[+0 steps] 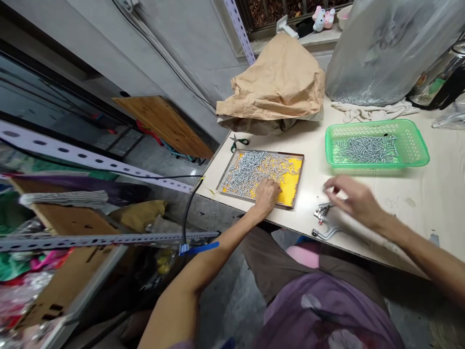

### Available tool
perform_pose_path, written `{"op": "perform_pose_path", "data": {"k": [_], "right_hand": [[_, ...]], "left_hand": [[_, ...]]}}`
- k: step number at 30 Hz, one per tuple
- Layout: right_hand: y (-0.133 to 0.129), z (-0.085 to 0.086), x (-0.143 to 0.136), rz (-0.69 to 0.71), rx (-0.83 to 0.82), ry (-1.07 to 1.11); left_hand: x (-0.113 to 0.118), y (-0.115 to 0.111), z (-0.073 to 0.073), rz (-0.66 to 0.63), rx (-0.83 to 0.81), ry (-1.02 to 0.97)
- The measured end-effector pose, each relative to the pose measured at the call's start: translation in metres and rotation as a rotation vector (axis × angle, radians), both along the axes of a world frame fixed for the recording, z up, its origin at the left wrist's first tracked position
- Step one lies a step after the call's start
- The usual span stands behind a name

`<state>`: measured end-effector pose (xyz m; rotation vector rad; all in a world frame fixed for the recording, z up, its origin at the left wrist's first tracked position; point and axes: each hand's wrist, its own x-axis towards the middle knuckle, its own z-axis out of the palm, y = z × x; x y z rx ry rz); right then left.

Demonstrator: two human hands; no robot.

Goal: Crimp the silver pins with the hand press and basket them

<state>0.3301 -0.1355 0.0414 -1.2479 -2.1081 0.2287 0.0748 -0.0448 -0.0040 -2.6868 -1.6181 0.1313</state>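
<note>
My left hand [268, 195] rests on the yellow-bottomed tray [289, 190], its fingers curled down at the edge of a spread of small metal pieces [242, 170]. Whatever its fingertips hold is too small to make out. Over the table, to the right of that tray, my right hand [350, 199] is raised and blurred, thumb and forefinger bent toward each other. Just below it lies a metal clamp-like tool [326, 227]. Behind my right hand, a green basket [412, 145] contains many similar metal pieces [365, 149].
Green-handled scissors [240, 141] lie behind the tray. A brown paper bag [278, 82], a large clear plastic bag [378, 53] and a kettle [441, 80] stand along the back. A black cable [185, 213] hangs at the table's left corner [208, 180].
</note>
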Motion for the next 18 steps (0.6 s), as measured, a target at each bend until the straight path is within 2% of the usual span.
{"op": "perform_pose_path", "data": {"k": [2,4,5,7,8,10,13,14,16,18], "right_hand": [[0.023,0.028,0.025,-0.242,0.033,-0.023],[0.044,0.047,0.047,-0.447,-0.024,-0.133],[0.049,0.052,0.056,-0.529,-0.076,-0.216],[0.046,0.052,0.064,-0.612,-0.164,-0.339],[0.037,0.047,0.063,-0.606,-0.205,-0.372],[0.008,0.029,0.054,-0.487,-0.286,-0.374],[-0.048,-0.007,0.032,-0.118,-0.459,-0.292],[-0.065,-0.017,0.025,-0.06,-0.48,-0.288],[-0.088,-0.034,0.015,-0.064,-0.494,-0.332],[-0.097,-0.042,0.011,-0.091,-0.473,-0.392]], "left_hand": [[0.0,0.0,-0.001,-0.025,-0.003,0.028],[0.0,0.0,-0.001,-0.063,-0.001,0.038],[-0.001,0.0,-0.002,-0.078,0.004,0.034],[-0.003,-0.002,-0.001,-0.088,0.025,-0.009],[-0.004,-0.003,0.0,-0.085,0.038,-0.054],[-0.006,-0.008,0.004,-0.065,0.06,-0.193],[0.0,-0.022,0.013,0.013,-0.003,-0.466],[0.004,-0.028,0.016,0.052,-0.077,-0.553],[0.017,-0.042,0.022,0.142,-0.299,-0.699],[0.03,-0.055,0.024,0.241,-0.555,-0.783]]}}
